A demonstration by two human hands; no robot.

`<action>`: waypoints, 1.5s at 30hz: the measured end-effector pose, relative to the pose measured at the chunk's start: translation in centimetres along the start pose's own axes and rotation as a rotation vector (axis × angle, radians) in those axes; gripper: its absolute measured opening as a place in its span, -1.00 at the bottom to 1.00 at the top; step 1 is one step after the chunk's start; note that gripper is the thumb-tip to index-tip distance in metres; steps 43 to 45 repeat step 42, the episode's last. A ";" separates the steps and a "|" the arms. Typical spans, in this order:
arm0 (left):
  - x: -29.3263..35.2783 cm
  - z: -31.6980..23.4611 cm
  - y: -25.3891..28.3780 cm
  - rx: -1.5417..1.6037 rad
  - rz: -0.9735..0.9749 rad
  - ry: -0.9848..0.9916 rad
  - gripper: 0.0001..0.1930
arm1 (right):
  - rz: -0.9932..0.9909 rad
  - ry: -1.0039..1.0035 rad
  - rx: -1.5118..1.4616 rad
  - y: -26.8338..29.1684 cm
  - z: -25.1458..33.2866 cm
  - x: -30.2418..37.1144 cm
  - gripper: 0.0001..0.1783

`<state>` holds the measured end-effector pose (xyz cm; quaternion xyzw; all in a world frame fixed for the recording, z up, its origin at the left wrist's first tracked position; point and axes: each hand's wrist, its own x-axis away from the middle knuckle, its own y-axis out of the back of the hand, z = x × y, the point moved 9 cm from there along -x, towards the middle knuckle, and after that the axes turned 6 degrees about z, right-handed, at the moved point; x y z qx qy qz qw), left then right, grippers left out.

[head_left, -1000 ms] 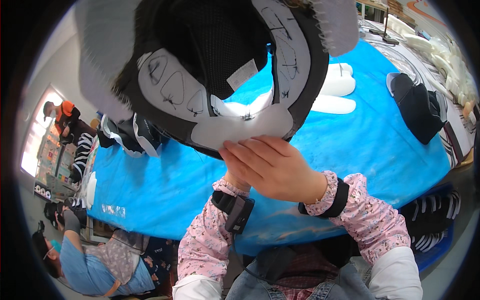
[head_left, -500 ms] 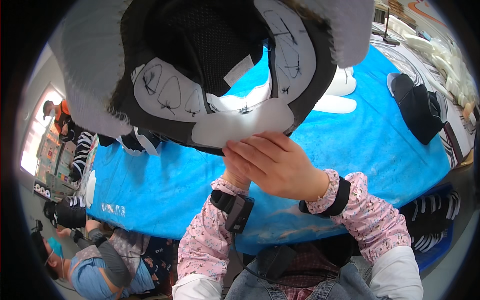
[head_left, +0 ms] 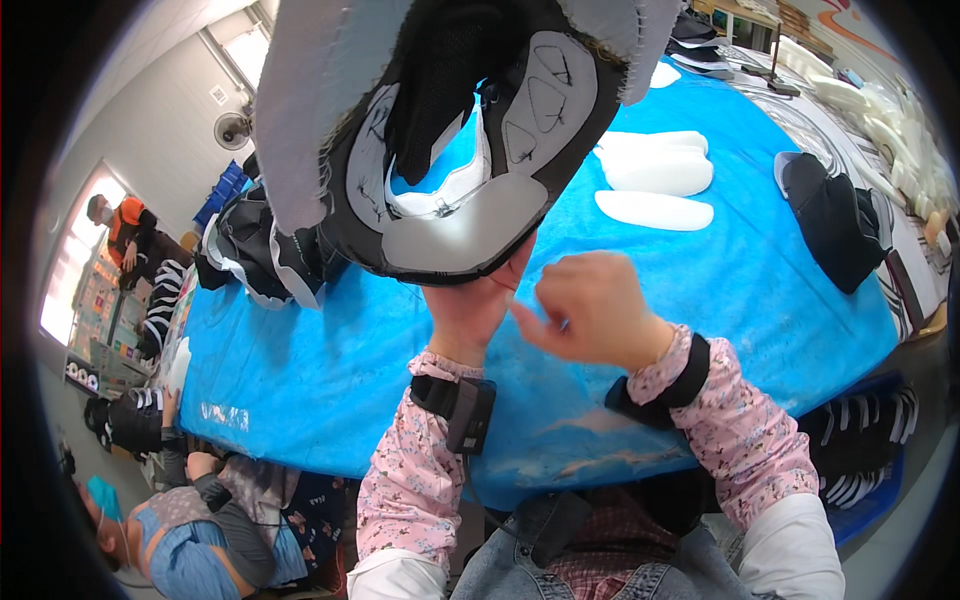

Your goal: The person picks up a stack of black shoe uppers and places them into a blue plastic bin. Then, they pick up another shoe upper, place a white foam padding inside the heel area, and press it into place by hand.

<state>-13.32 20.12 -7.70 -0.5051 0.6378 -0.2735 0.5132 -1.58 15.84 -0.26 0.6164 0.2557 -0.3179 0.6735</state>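
My left hand (head_left: pixel 465 312) holds up a black sewn piece with an opening in its middle, a padded lining (head_left: pixel 470 232) by its look, from below; most of its fingers are hidden behind it. White pads with dark stitch lines sit around the opening, a smooth pale pad lies along the near edge, and white cloth flaps (head_left: pixel 296 110) with frayed edges hang at the sides. My right hand (head_left: pixel 590 308) is just right of the near edge, apart from the piece, with curled fingers and the thumb toward it. Anything thin in its fingers is too small to make out.
A blue sheet (head_left: pixel 390 400) covers the table. White oval pads (head_left: pixel 655 210) lie beyond my right hand. Black sewn pieces stand at left (head_left: pixel 265 240) and right (head_left: pixel 835 220). A blue crate (head_left: pixel 870 480) is at lower right. A co-worker (head_left: pixel 190 540) sits at lower left; another person stands farther back.
My right hand has come off the near edge and moved right, its fingers now curled. The held piece has tilted and shifted, uncovering the black pieces at left and the white pads.
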 end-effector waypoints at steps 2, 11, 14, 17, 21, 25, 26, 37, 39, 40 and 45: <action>-0.1 0.0 -1.6 -0.005 0.200 0.036 -0.44 | 0.244 -0.539 -0.129 -2.2 -6.0 1.5 -0.71; 0.3 3.1 -0.4 -0.262 -0.041 0.122 -0.37 | -0.142 -0.819 -0.660 -1.7 -10.9 3.9 -0.58; 0.1 3.8 0.3 -0.079 -0.050 0.160 -0.46 | -0.105 -0.829 -0.703 -2.4 -11.2 4.2 -0.57; -0.1 2.8 -0.3 -0.137 -0.039 0.120 -0.46 | -0.072 -0.888 -1.059 -3.8 -11.1 4.2 -0.56; -0.5 0.9 -0.6 -0.372 -0.037 -0.008 -0.43 | 0.132 -0.926 -1.353 -5.2 -9.5 4.0 -0.51; -0.3 1.3 -1.6 -0.227 0.161 0.057 -0.34 | -0.018 -0.713 -0.946 -2.6 -7.1 2.4 -0.72; -0.4 1.8 -1.6 -0.219 0.171 0.059 -0.34 | -0.172 -0.532 -0.747 -0.7 -6.2 1.9 -0.75; -0.2 1.6 3.3 -0.766 -0.003 0.110 -0.42 | -0.287 -0.432 -0.811 6.6 -6.6 1.0 -0.39; 0.2 1.0 2.4 -0.827 -0.083 0.131 -0.39 | -0.254 -0.429 -0.749 10.6 -7.8 2.5 -0.42; 0.1 1.3 2.5 -0.858 -0.079 0.154 -0.37 | -0.220 -0.465 -0.683 13.4 -8.1 3.7 -0.43; 0.0 1.8 3.7 -0.976 -0.179 0.219 -0.33 | -0.224 -0.523 -0.746 18.0 -8.4 5.7 -0.43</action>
